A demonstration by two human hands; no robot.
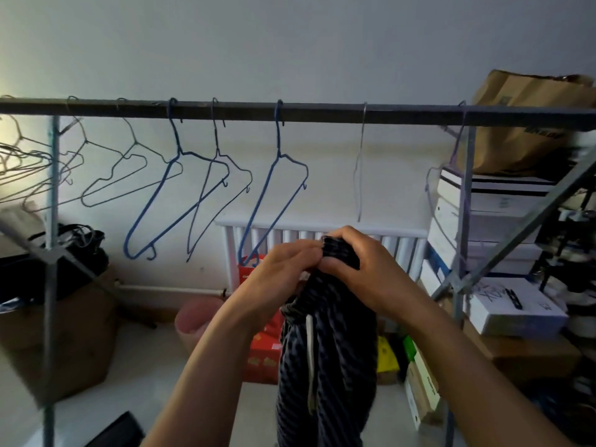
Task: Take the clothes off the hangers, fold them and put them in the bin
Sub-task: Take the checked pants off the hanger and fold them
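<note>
A dark striped garment (329, 359) with a pale drawstring hangs down in front of me, below the rail (322, 111). My left hand (283, 269) and my right hand (358, 269) both grip its bunched top edge, close together. Several bare wire hangers hang on the rail: blue ones (274, 201) at the middle, grey ones (113, 175) to the left, a pale one (359, 169) right of centre. The garment is off any hanger. No bin can be told apart for certain.
A white radiator (400, 240) stands against the wall behind my hands. Stacked white boxes (490, 221) and a brown paper bag (522, 124) fill shelves at right. Red boxes (261, 359), a pink round tub (193, 317) and a cardboard box (74, 343) sit on the floor.
</note>
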